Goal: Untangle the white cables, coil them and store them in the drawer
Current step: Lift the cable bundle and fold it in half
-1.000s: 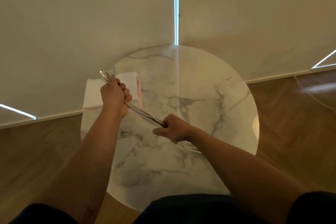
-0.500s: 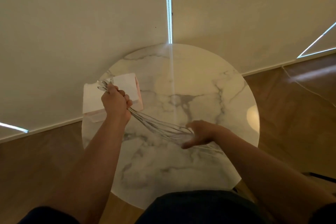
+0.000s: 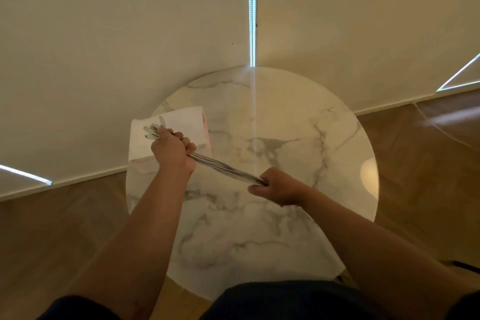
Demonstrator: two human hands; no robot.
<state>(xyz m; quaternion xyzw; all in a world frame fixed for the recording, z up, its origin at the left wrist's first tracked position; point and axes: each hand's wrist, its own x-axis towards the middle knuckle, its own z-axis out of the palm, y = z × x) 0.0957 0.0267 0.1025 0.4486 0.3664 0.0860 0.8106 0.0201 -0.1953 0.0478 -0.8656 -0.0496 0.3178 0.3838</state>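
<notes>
A bundle of several white cables (image 3: 223, 167) is stretched taut between my two hands above the round marble table (image 3: 298, 138). My left hand (image 3: 172, 149) is a fist around one end of the bundle, and the cable plugs stick out past it toward the upper left. My right hand (image 3: 279, 186) is closed around the bundle's other end, lower and to the right. A small white and pink box, the drawer unit (image 3: 181, 125), stands on the table's left edge, partly hidden behind my left hand.
Pale roller blinds (image 3: 130, 34) hang right behind the table with a bright gap between them. Wooden floor (image 3: 428, 163) lies on both sides of the table. My dark-clothed lap fills the bottom edge.
Half a second ago my right hand was open with the cables fanned out loosely; now it has closed on them and the bundle is drawn straight again.
</notes>
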